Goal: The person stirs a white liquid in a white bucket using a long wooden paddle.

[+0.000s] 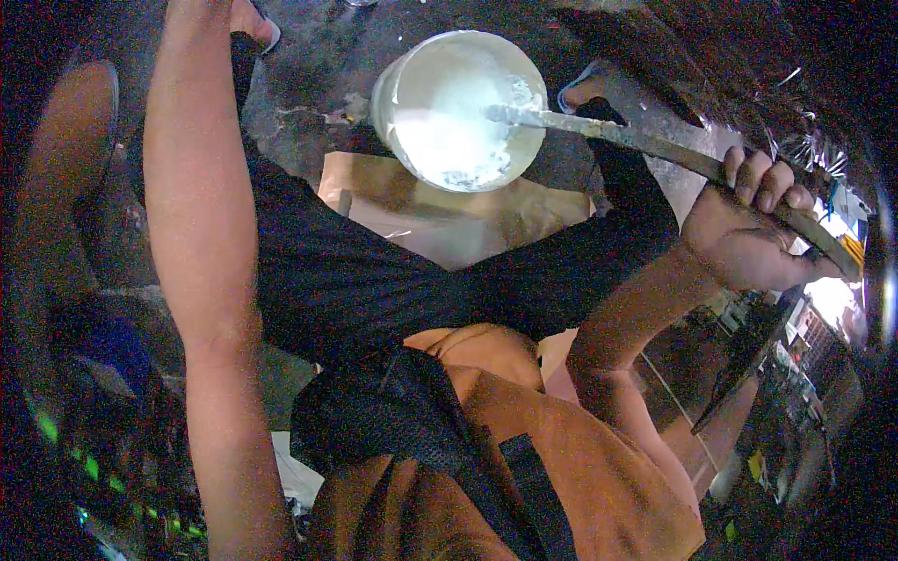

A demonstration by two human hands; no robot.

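My right hand [744,234] is closed round the upper part of a long, flat wooden stick [645,140], fingers curled over it. The stick slants down to the left, and its white-coated end reaches over the rim into a white bucket [393,103]. Inside the bucket is a bright white substance [449,122], with lumps clinging to the inner wall; I cannot tell whether it is powder or paste. My left forearm stretches up along the left side and leaves the picture at the top edge, so my left hand is out of sight.
The bucket stands on the dark floor [299,84] between my legs, which are in dark trousers. A brown cardboard piece [374,187] lies just on the near side of it. Bright clutter [837,215] lies at the far right, and a sandalled foot [254,23] shows at the upper left.
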